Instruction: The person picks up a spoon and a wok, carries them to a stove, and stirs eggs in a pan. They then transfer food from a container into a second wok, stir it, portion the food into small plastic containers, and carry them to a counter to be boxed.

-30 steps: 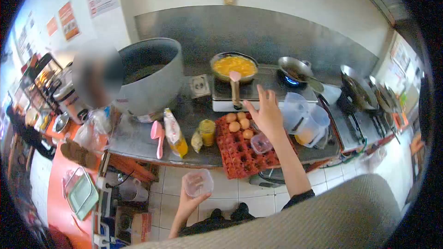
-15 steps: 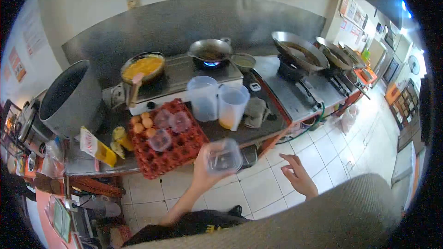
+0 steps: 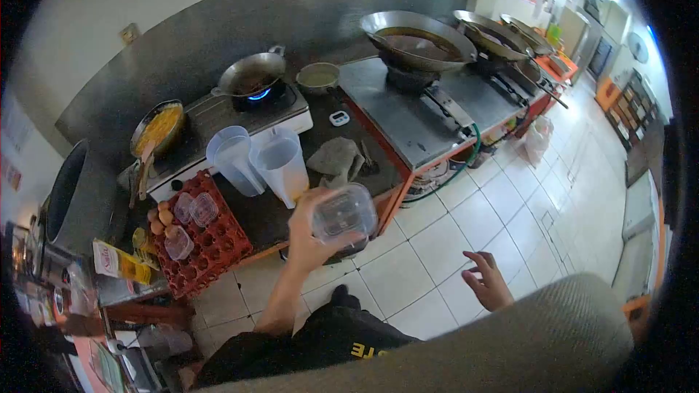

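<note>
My left hand (image 3: 312,231) grips a clear plastic food container (image 3: 345,212), held up in front of the counter's edge. My right hand (image 3: 488,281) hangs over the tiled floor with its fingers apart and nothing in them. Behind the container, two translucent plastic jugs (image 3: 234,164) stand on the counter, the right one with some yellow liquid low inside. Beside them lies a crumpled grey cloth (image 3: 336,160). To the left, a red egg tray (image 3: 211,251) bears several brown eggs (image 3: 164,213) and clear plastic cups (image 3: 204,209).
A wok (image 3: 251,74) sits over a blue flame, and a pan of yellow food (image 3: 159,129) stands left of it. Large woks (image 3: 419,42) line the steel counter (image 3: 378,109) on the right. A tall pot (image 3: 76,189) and a yellow oil pouch (image 3: 122,262) are at the left.
The view has swung to the right, so the counter items appear farther left. My left hand still holds the container, and my right hand stays free with its fingers apart.
</note>
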Motion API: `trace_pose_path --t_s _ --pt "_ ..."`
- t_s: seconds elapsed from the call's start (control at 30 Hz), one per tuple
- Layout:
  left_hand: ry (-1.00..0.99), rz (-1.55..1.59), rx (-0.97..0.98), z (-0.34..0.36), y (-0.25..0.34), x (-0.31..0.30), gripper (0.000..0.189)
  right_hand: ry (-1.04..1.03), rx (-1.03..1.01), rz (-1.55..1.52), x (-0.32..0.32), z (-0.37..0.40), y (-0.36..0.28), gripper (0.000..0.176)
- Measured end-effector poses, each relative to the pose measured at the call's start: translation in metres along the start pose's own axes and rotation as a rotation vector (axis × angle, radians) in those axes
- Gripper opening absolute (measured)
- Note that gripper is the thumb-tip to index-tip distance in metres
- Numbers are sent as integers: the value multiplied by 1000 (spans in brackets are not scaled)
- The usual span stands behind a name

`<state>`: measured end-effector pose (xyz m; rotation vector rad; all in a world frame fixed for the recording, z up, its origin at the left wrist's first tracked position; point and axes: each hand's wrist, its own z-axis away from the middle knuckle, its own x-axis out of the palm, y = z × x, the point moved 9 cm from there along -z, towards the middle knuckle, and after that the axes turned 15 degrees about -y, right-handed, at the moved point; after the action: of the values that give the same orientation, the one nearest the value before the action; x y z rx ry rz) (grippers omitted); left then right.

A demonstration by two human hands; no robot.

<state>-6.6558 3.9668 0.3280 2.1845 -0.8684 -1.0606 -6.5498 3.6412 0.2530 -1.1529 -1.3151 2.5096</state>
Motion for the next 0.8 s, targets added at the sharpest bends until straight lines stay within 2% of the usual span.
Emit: trace_pose_path --t_s 0.07,0.17,0.27,0.37,0.4,0.5,0.6,0.7,0.8 --pt "76 -124 -37 1 -14 -25 64 -11 -12 141 -2 -40 -31 44" --pt "297 -141 -255 18 -52 -69 63 -90 -275 232 2 -109 -89 40" --pt "419 -216 -245 20 -67 -99 63 -118 -668 380 3 -174 -152 30" --pt "558 -279 -179 18 -88 -117 64 -201 -694 240 8 -247 -188 19" --pt "549 -338 -250 18 -100 -121 67 -164 -772 275 11 -272 -197 13" --pt "727 -154 -255 11 -118 -136 70 -238 -744 447 31 -343 -217 18" --pt "855 -128 -212 11 -123 -159 71 -155 -861 595 58 -403 -231 22" --pt "1029 -158 -176 16 -96 -175 67 -236 -838 670 108 -465 -229 30" --pt "1047 -196 -253 35 -87 -177 69 -340 -845 714 163 -501 -238 30"
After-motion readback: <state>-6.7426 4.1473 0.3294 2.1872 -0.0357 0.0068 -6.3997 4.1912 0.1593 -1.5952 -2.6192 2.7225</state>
